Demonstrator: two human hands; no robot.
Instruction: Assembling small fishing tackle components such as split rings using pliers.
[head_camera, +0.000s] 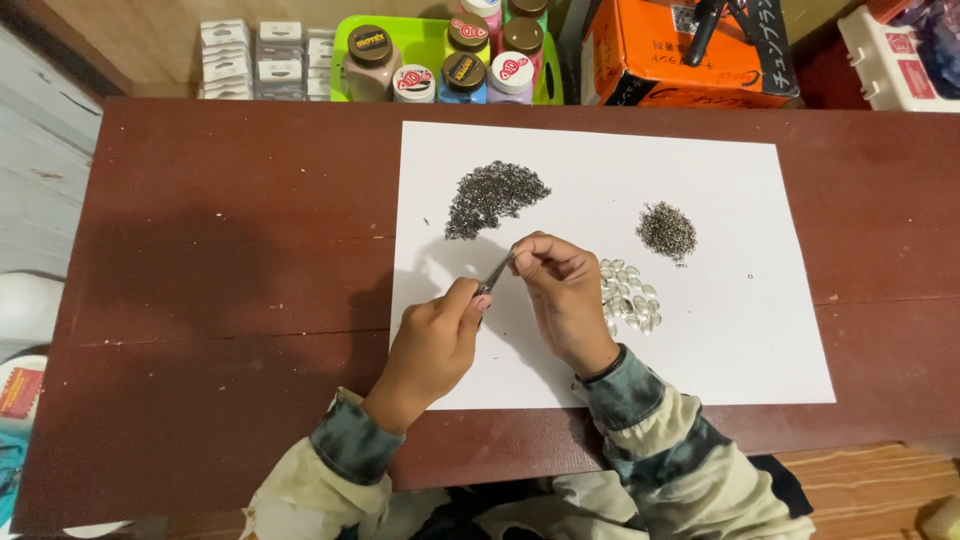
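Note:
My left hand grips a thin pair of metal tweezers, tips pointing up and right toward my right hand. The right hand's fingers are pinched together at the tweezer tips; whatever tiny piece sits there is too small to make out. Both hands hover over a white sheet of paper. A pile of dark metallic bits lies above the hands. A smaller pile of grey bits sits to the right. Several clear oval beads lie right beside my right hand.
The paper rests on a dark red-brown table. Behind the table's far edge stand a green tray of capped jars, stacked small white packets, an orange box and a white container.

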